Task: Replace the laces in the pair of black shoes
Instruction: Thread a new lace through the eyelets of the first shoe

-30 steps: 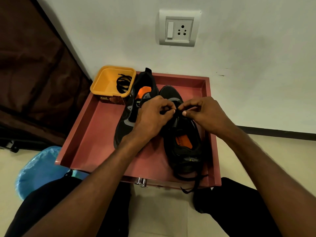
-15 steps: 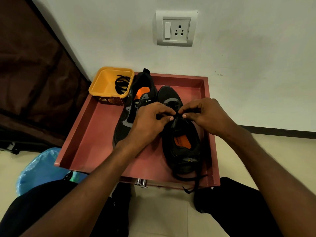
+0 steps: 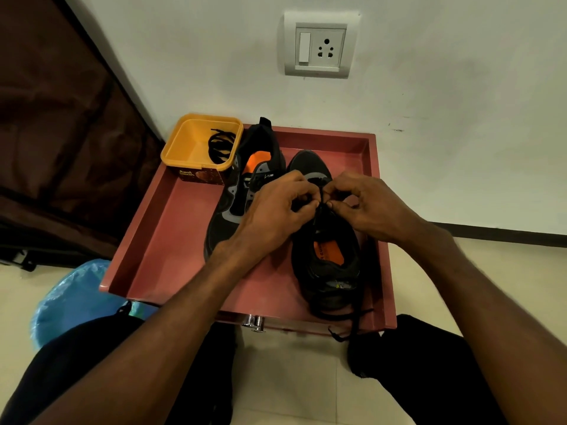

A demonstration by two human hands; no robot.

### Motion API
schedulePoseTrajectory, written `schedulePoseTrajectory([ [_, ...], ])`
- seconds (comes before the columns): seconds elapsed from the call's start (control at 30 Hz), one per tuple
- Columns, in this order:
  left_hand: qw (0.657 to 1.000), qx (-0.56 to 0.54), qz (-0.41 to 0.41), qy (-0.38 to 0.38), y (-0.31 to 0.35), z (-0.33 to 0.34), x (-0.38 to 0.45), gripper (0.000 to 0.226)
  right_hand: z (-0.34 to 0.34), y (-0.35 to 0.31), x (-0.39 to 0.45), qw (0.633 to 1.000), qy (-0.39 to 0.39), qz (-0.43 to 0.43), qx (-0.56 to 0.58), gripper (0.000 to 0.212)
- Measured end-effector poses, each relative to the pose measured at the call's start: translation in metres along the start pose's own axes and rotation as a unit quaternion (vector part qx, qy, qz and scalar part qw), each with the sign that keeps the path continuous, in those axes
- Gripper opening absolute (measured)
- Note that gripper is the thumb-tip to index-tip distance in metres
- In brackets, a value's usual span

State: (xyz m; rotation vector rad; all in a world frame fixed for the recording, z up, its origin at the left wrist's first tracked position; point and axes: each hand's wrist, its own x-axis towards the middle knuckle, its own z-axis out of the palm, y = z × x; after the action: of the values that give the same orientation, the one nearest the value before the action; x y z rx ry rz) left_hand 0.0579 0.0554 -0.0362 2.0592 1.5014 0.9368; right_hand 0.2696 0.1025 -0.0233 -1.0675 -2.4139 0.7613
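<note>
Squarely against a white wall sits a shallow red-brown wooden tray (image 3: 171, 228), apparently a pulled-out drawer, serving as a workbench that keeps everything within reach of the seated person. Two black mesh sports shoes with orange insoles lie on it side by side: the left shoe (image 3: 233, 204) points toward the person, seemingly parked until its turn, while the right shoe (image 3: 325, 259) sits heel-near so its eyelets face the fingers. Behind them, a square yellow plastic tub (image 3: 190, 142) at the tray's far left corner holds a coiled black lace (image 3: 221, 145), probably kept there to stop it straying. Both hands meet over the right shoe's forward eyelets: the left hand (image 3: 276, 216) and right hand (image 3: 371, 207) each curl tight, thumb against forefinger, pinching a thin black shoelace (image 3: 320, 204) between them. Its loose ends (image 3: 352, 320) trail over the tray's near rim.
</note>
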Motion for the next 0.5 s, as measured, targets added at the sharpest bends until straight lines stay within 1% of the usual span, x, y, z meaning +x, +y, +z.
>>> schedulePoseTrajectory([
  [0.13, 0.998, -0.039, -0.039, 0.005, 0.001, -0.001, -0.001, 0.010, 0.005, -0.001, 0.000, 1.000, -0.027, 0.008, -0.012, 0.006],
  [0.2, 0.996, -0.062, -0.070, -0.005, 0.004, -0.004, -0.003, 0.014, 0.008, -0.004, 0.000, 1.000, -0.016, 0.024, 0.007, 0.005],
  [0.33, 0.989, -0.073, -0.119, -0.044, 0.009, -0.008, -0.010, 0.032, 0.004, -0.005, -0.001, 0.996, 0.008, 0.060, 0.067, 0.006],
  [0.37, 0.989, -0.072, -0.125, -0.044, 0.010, -0.006, -0.012, 0.032, 0.000, -0.005, -0.001, 0.993, 0.010, 0.074, 0.092, 0.005],
  [0.43, 0.989, -0.070, -0.129, -0.020, 0.014, 0.000, -0.016, 0.023, -0.010, -0.007, -0.004, 0.985, -0.006, 0.109, 0.135, 0.010],
  [0.5, 0.988, -0.065, -0.136, 0.018, 0.019, 0.007, -0.021, 0.014, -0.012, -0.010, -0.008, 0.980, -0.026, 0.144, 0.137, 0.018],
])
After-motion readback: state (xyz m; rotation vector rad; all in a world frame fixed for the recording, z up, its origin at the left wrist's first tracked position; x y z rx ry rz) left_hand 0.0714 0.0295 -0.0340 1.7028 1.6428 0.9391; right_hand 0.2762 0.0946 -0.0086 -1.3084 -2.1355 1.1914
